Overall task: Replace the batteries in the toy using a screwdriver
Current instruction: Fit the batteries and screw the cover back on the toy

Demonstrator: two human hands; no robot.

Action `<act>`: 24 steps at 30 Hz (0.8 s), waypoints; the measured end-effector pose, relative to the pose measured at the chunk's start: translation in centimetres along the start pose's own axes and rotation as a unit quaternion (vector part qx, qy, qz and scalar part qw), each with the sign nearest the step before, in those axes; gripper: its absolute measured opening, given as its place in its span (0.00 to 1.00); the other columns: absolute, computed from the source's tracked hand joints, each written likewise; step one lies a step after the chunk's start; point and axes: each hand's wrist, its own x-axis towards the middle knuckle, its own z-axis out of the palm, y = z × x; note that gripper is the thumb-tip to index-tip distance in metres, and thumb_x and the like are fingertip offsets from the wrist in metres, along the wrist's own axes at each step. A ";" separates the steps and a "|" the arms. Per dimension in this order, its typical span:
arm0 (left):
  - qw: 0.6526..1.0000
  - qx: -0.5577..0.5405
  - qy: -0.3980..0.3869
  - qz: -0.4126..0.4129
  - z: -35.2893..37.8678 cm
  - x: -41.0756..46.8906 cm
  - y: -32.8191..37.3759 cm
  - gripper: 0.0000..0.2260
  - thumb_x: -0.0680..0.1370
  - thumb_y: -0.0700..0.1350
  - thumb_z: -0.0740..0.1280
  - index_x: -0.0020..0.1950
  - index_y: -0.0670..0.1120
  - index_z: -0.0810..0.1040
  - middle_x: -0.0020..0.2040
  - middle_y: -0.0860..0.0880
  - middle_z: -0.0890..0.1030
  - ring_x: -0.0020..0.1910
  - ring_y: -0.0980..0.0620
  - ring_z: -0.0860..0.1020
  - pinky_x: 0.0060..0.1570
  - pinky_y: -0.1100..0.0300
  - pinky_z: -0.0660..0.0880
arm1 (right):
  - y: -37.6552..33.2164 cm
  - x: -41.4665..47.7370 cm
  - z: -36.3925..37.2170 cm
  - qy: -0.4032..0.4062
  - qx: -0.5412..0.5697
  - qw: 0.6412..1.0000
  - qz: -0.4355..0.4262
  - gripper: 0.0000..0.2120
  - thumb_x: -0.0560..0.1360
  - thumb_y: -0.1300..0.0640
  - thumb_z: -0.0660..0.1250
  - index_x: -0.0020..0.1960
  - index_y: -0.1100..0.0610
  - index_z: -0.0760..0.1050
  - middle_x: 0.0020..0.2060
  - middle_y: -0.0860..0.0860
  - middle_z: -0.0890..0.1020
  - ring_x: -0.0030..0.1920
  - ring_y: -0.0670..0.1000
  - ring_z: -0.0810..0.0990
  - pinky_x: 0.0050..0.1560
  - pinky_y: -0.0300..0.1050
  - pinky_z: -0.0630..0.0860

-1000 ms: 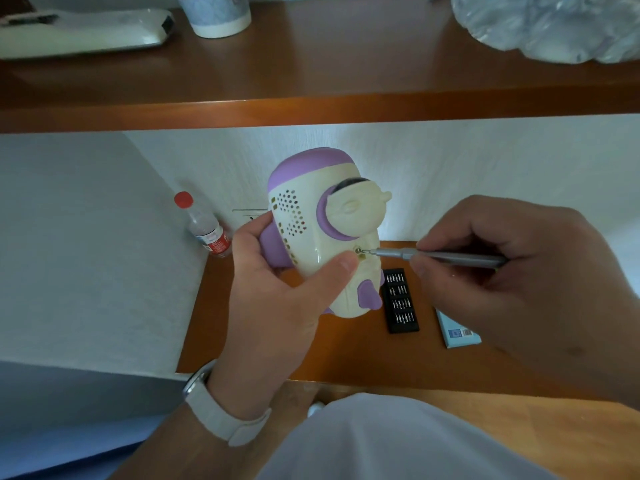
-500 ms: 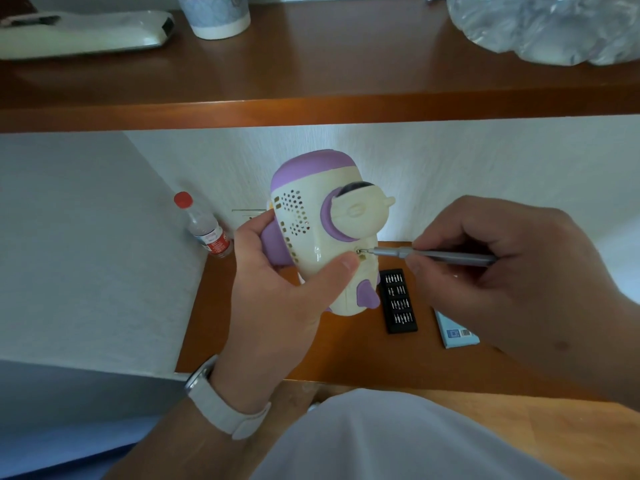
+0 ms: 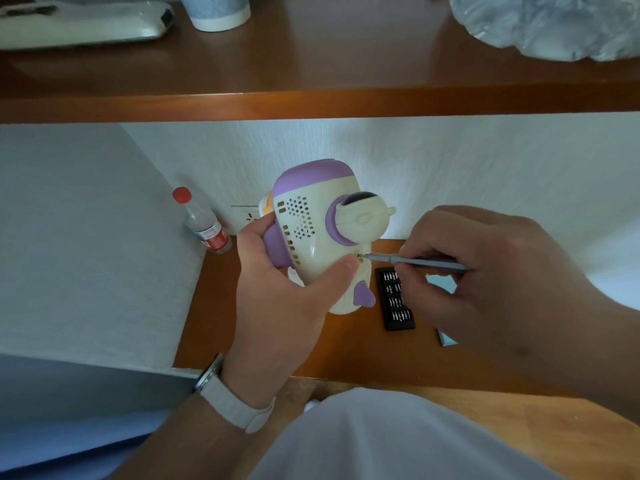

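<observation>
A cream and purple toy (image 3: 311,223) with a speaker grille is held up above the lower wooden shelf (image 3: 263,348). My left hand (image 3: 280,299) grips it from below, thumb pressed on its cream body near a small hole. My right hand (image 3: 491,271) pinches a thin grey screwdriver (image 3: 415,262), whose tip sits in that hole just under the toy's purple ring. A black tray of screwdriver bits (image 3: 394,299) lies on the shelf behind the toy.
A small bottle with a red cap (image 3: 202,223) stands at the shelf's back left by a wall socket. A light blue box (image 3: 446,337) lies partly under my right hand. An upper shelf (image 3: 311,102) carries a cup, a white device and a plastic bag.
The toy has turned slightly in my left hand, showing more of its grille. The screwdriver tip stays in the same hole and my right hand has barely shifted.
</observation>
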 end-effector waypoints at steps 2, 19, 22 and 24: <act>1.000 0.004 0.005 0.005 0.3 0.0 -0.3 0.32 0.59 0.62 0.74 0.58 0.59 0.66 0.47 0.78 0.75 0.50 0.75 0.77 0.34 0.76 0.75 | -0.1 -0.1 0.1 0.001 -0.023 1.000 0.014 0.09 0.73 0.50 0.63 0.37 0.53 0.74 0.26 0.47 0.74 0.23 0.50 0.72 0.19 0.42 0.65; 0.997 0.053 0.006 0.047 2.3 -0.2 -2.3 0.33 0.67 0.45 0.81 0.61 0.56 0.63 0.47 0.81 0.72 0.51 0.77 0.75 0.33 0.78 0.74 | 0.8 -1.0 0.4 -0.075 -0.052 0.987 0.129 0.10 0.72 0.46 0.60 0.35 0.48 0.66 0.22 0.44 0.67 0.20 0.44 0.64 0.23 0.34 0.56; 0.998 0.049 0.003 0.048 2.7 -0.3 -2.3 0.33 0.67 0.44 0.81 0.61 0.55 0.63 0.46 0.82 0.72 0.51 0.78 0.75 0.33 0.78 0.73 | 1.3 -1.1 0.2 -0.078 -0.052 0.987 0.133 0.12 0.72 0.42 0.59 0.35 0.49 0.68 0.22 0.44 0.68 0.20 0.45 0.66 0.23 0.35 0.57; 0.998 0.044 0.001 0.048 3.1 -0.4 -2.1 0.32 0.67 0.44 0.81 0.61 0.55 0.63 0.46 0.81 0.72 0.51 0.79 0.75 0.33 0.78 0.73 | 1.7 -1.1 0.1 -0.075 -0.052 0.987 0.135 0.17 0.72 0.38 0.56 0.34 0.50 0.68 0.22 0.45 0.69 0.21 0.46 0.68 0.22 0.36 0.59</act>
